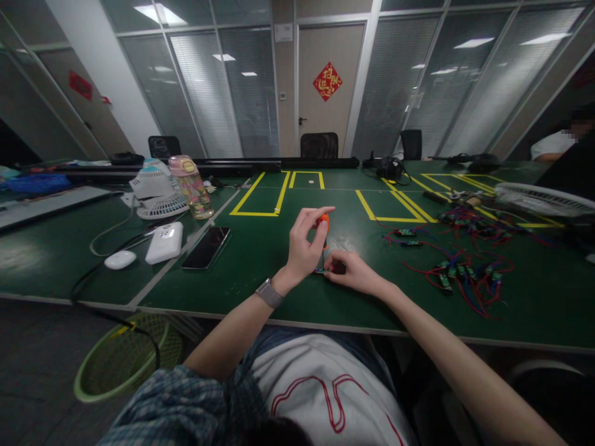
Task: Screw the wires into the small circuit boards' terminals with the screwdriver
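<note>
My left hand (304,241) is raised over the green table (260,272), fingers pinched round the orange handle of a small screwdriver (324,224) held upright. Its tip points down at a tiny green circuit board (320,271) lying on the table. My right hand (351,270) rests on the table beside it, fingers pressed on that board. A watch is on my left wrist.
Several small boards with red and blue wires (465,272) lie to the right. At left lie a black phone (206,248), a white power bank (164,242), a white mouse (119,259), a bottle (191,187) and a fan (155,192). A green basket (125,359) sits below the table edge. Another person (558,144) sits far right.
</note>
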